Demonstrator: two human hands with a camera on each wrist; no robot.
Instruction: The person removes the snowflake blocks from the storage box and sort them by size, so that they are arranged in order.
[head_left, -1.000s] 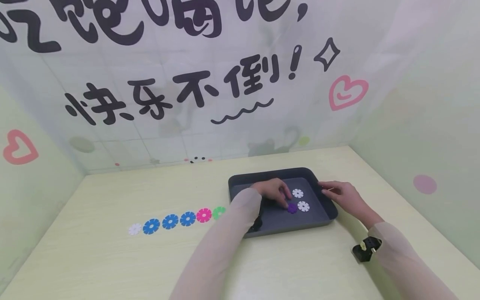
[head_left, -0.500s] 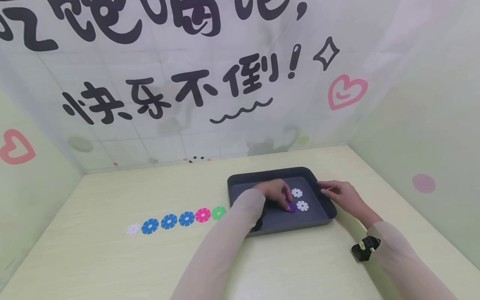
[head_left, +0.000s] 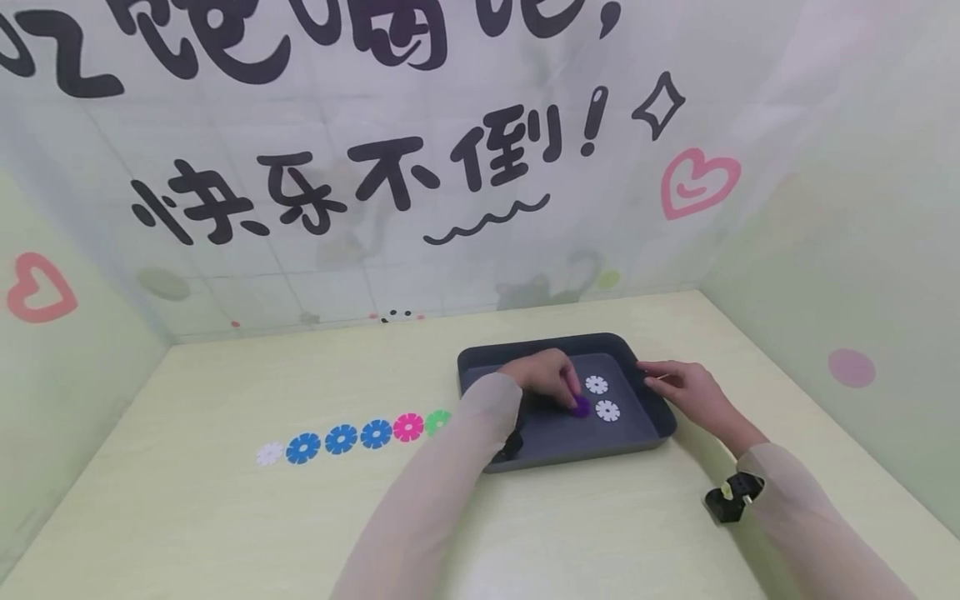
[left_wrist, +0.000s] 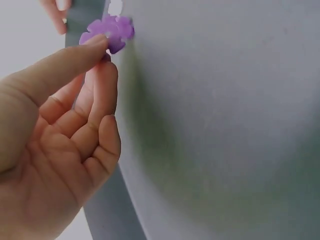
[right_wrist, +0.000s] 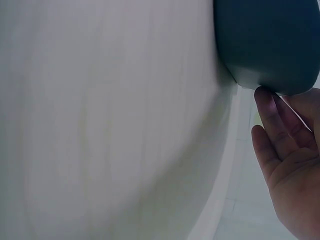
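My left hand (head_left: pixel 543 372) is over the dark grey tray (head_left: pixel 570 457), pinching a purple snowflake disc (head_left: pixel 581 407) between thumb and fingertips. In the left wrist view the notched purple disc (left_wrist: pixel 120 31) stands out past the thumb, while the other fingers curl below. Two white snowflake discs (head_left: pixel 603 414) lie on the tray floor, just right of that hand. My right hand (head_left: pixel 693 396) holds the tray's right rim. From the right wrist, its fingertips (right_wrist: pixel 265 97) show against the outside of the tray wall (right_wrist: pixel 267 45).
Left of the tray, a row of snowflake discs runs across the pale wooden table (head_left: pixel 225 517): a white one (head_left: pixel 262 455), several blue ones (head_left: pixel 292 450), a pink one (head_left: pixel 400 428) and a green one (head_left: pixel 433 423), partly behind the left sleeve (head_left: pixel 427 492). Printed wall sheets surround the table.
The fingers of my left hand have closed on the purple disc and moved it slightly up and left, away from the white ones. My right hand stays at the tray rim.
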